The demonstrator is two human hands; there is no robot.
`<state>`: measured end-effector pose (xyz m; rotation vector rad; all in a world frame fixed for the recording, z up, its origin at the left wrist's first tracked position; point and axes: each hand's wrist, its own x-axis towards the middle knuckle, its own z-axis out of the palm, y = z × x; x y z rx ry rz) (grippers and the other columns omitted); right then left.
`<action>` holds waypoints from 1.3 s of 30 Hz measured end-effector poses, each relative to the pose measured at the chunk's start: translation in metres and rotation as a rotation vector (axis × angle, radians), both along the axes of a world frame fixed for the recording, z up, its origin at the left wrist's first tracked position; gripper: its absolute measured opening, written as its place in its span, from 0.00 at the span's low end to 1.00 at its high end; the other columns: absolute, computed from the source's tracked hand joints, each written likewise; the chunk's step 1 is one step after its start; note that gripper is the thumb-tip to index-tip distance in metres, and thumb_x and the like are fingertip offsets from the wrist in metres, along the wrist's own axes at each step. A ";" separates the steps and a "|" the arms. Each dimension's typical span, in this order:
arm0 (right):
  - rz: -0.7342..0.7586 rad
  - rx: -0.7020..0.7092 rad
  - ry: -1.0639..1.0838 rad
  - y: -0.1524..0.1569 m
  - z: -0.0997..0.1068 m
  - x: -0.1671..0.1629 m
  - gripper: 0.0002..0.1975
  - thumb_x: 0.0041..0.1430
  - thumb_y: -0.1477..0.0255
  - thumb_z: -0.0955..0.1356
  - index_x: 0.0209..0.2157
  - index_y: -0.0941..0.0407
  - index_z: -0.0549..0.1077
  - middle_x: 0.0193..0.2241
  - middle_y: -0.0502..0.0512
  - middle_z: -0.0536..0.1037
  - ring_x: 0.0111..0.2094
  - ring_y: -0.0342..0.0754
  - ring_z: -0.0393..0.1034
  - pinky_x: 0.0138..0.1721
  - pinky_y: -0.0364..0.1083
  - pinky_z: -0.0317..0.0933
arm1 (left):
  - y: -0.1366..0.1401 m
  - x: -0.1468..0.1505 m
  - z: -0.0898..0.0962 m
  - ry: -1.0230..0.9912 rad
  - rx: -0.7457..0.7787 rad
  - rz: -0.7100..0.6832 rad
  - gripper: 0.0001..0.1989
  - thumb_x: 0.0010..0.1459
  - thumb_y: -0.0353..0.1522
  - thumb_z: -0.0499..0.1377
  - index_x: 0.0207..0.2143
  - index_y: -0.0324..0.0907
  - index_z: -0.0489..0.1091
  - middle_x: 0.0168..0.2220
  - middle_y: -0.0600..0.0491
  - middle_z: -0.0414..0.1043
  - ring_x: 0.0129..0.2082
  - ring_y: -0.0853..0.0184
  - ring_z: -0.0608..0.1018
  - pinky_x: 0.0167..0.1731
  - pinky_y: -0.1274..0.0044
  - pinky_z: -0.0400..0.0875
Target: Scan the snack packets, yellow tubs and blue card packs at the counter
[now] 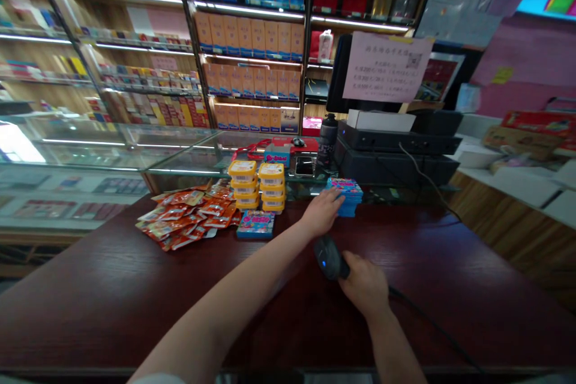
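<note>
My left hand (322, 212) reaches across the table to a stack of blue flat boxes (348, 201) with pink lettering. Its fingers are stretched out against the stack's left side and upper edge; the thumb side is partly hidden. In my right hand (365, 285) is a black handheld barcode scanner (329, 257), lit by a small blue light. Its head points up and left, just below my left hand. The scanner's cable (432, 324) trails off to the lower right.
Orange snack packets (189, 216) lie heaped at left, beside two stacks of yellow-lidded tubs (272, 189). One blue box (255, 225) lies before the tubs. Behind are a phone (305, 165), a dark bottle (328, 138), a monitor with a paper sign (384, 69), and a glass counter (189, 156).
</note>
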<state>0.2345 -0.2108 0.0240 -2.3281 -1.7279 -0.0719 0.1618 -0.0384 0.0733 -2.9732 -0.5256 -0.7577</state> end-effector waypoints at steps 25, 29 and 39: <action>0.017 -0.009 0.015 -0.001 0.001 0.001 0.10 0.52 0.73 0.66 0.38 0.54 0.72 0.33 0.53 0.79 0.35 0.49 0.74 0.32 0.43 0.54 | -0.004 -0.077 -0.006 -0.424 -0.068 0.381 0.04 0.58 0.30 0.55 0.36 0.43 0.69 0.37 0.49 0.71 0.39 0.62 0.73 0.40 0.71 0.67; 0.052 0.053 0.041 -0.004 -0.002 0.000 0.12 0.52 0.73 0.66 0.40 0.54 0.72 0.35 0.54 0.79 0.35 0.50 0.74 0.33 0.44 0.55 | -0.016 -0.105 -0.038 -1.098 -0.805 0.345 0.14 0.48 0.37 0.65 0.34 0.41 0.65 0.30 0.54 0.71 0.32 0.66 0.76 0.36 0.70 0.73; 0.298 0.397 0.133 -0.015 -0.012 0.003 0.13 0.51 0.71 0.65 0.40 0.56 0.72 0.36 0.56 0.80 0.34 0.52 0.75 0.34 0.45 0.61 | -0.032 -0.115 -0.059 -1.445 -1.240 0.220 0.29 0.37 0.35 0.71 0.42 0.40 0.64 0.37 0.52 0.74 0.35 0.66 0.78 0.40 0.68 0.75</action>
